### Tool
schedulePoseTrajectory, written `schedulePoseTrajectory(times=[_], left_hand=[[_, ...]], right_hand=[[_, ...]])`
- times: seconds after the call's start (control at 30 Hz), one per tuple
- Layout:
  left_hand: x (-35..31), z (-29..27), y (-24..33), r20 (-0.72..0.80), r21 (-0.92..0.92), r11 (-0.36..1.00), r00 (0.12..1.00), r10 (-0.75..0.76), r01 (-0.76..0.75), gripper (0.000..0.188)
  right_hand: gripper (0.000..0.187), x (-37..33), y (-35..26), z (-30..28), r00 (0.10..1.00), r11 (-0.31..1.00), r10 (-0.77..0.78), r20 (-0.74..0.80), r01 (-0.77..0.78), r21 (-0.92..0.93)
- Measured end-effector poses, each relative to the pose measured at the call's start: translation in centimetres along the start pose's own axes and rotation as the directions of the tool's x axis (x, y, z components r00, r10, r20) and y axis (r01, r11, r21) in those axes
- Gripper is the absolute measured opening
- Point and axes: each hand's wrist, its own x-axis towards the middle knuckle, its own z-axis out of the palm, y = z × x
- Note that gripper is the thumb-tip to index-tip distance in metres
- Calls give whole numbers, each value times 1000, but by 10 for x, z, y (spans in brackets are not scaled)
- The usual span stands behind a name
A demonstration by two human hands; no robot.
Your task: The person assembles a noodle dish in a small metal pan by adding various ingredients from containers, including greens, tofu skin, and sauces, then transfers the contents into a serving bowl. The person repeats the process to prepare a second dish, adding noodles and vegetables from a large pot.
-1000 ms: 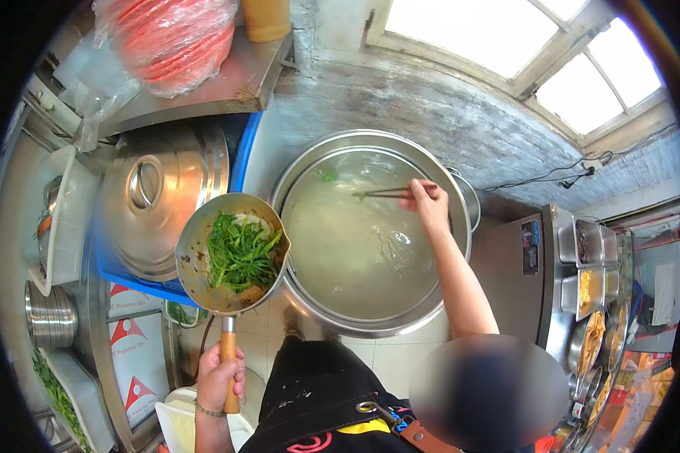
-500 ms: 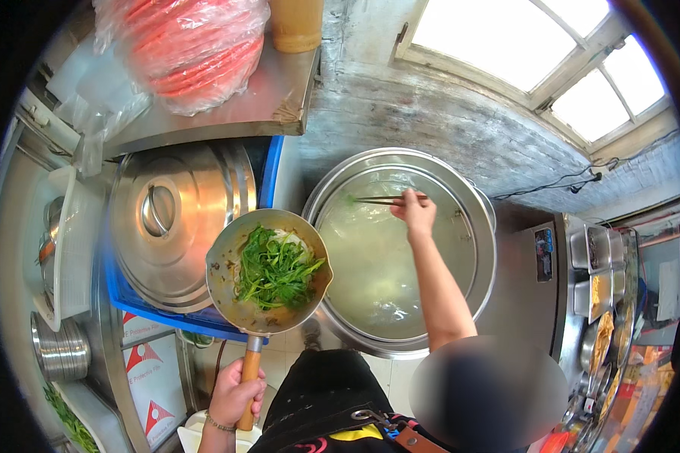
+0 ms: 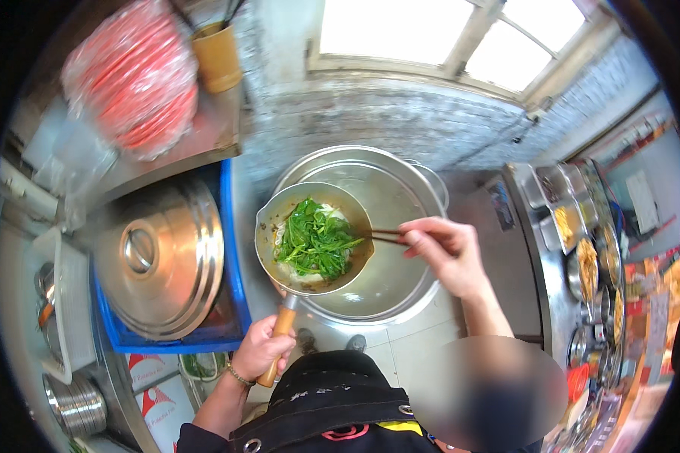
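Observation:
My left hand (image 3: 266, 346) is wrapped round the wooden handle of a metal saucepan (image 3: 268, 226), holding it over the near left part of a large round pot (image 3: 404, 283). Bright leafy greens (image 3: 310, 238) lie in the saucepan on pale strands that look like noodles, with some broth around them. In my right hand (image 3: 453, 253) is a pair of dark chopsticks (image 3: 385, 236), pinched between the fingers. Their tips reach over the saucepan's right rim, beside the greens. Light liquid shows in the large pot.
A big lidded pot (image 3: 170, 294) stands in a blue bin (image 3: 236, 302) at left. Above it, a shelf carries a plastic-wrapped red stack (image 3: 136, 83) and a chopstick holder (image 3: 217, 57). At right is a counter with metal food trays (image 3: 563, 226). A window (image 3: 400, 30) is at the back.
The saucepan has moved right, over the large pot. My right hand has brought the chopsticks from the pot's liquid to the saucepan's rim. The view has shifted too.

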Motion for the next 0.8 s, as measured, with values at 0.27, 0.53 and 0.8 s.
schedulePoseTrajectory(times=[0.27,0.53,0.8], left_hand=[[43,117,11,306,232,973,950,-63,-11,12],[90,288,-24,418,319,942,877,-236,102,12],[143,419,-51,494,399,911,814,-307,102,11]], right_hand=[[14,-108,26,-114,959,986,-38,-282,-10,-166],[10,-237,35,-236,940,807,-243,-238,60,-587],[59,-310,69,-323,983,675,-77,-164,-70,-734]])
